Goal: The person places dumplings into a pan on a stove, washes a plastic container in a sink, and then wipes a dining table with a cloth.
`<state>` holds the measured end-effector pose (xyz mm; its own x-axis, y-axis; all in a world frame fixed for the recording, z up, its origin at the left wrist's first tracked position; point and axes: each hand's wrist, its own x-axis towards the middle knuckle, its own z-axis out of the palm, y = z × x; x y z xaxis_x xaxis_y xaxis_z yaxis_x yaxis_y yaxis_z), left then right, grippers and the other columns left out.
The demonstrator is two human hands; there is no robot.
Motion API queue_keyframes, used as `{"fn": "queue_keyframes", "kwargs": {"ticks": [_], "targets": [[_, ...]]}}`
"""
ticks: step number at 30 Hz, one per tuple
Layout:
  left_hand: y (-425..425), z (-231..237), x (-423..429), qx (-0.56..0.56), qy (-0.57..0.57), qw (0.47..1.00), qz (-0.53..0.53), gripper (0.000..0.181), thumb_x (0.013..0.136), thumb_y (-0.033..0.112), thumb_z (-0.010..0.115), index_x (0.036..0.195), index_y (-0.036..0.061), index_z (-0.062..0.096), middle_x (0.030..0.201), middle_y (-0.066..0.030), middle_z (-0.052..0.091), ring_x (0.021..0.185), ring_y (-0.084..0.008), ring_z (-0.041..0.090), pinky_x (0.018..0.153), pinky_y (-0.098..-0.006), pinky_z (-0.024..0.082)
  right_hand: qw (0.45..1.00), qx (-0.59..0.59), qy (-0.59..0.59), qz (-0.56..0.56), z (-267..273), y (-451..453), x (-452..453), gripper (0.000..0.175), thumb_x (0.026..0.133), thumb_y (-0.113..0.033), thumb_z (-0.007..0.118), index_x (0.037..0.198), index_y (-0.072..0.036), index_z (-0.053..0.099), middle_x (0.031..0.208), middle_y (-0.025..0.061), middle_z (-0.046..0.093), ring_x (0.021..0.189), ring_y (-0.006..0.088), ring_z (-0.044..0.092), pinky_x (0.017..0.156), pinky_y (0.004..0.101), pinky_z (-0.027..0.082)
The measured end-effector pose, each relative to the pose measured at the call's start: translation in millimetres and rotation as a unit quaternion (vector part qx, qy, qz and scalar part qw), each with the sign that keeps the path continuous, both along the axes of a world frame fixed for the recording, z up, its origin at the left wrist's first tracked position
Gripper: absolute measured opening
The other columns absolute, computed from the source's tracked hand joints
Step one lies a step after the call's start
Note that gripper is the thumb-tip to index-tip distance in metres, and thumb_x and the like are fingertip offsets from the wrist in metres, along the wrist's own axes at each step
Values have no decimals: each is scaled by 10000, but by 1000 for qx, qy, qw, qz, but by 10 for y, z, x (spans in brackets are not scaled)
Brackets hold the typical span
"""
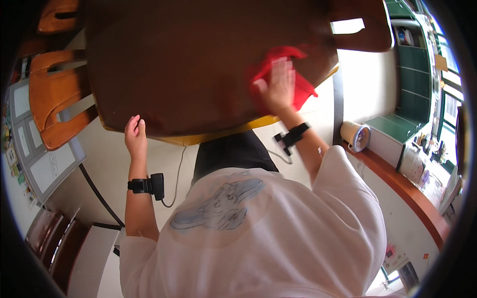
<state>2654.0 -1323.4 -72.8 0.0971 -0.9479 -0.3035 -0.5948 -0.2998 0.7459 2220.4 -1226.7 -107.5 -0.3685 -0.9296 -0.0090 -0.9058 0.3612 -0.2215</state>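
A brown tabletop (179, 74) with a yellowish edge lies before me. On its right part my right hand (279, 85) rests on a red cloth (303, 89), pressing it against the surface; the hand and cloth are blurred. The cloth is crumpled, and one corner reaches the table's near right edge. At the near left corner of the table is my left hand (135, 132), holding nothing, its fingers pointing away from me and slightly bent. Each forearm wears a black strap with a small black device, and a cable hangs from the left one.
Wooden chairs stand close on the left, one with an orange-brown backrest (56, 97); another backrest (369, 22) adjoins the table's far right. A lined waste bin (356, 136) stands at right, near green shelving (413, 82). A grey-and-white cabinet (48, 167) is at left.
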Motion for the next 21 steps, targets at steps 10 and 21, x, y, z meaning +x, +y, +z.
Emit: {"fn": "queue_keyframes", "kwargs": {"ticks": [10,21], "targets": [[-176,207,-682,-140,-157,960,-186,266,890,242,601,1110,96,634,1299,-138,506,1181,-306,494,960,-374,420,832,-10,-91,547,-5,-60,1464,682,921,-481,432,1452,-83,277,1543,91,183,1432,230,137,1161,402,113],[-526,405,-536,66,-482,835,-255,1058,671,505,767,1437,0,241,1490,-244,225,1388,-355,218,1107,-441,233,990,-60,101,-77,-308,-672,-1615,709,930,-498,415,1454,-50,250,1522,175,197,1413,337,164,1135,455,162]]}}
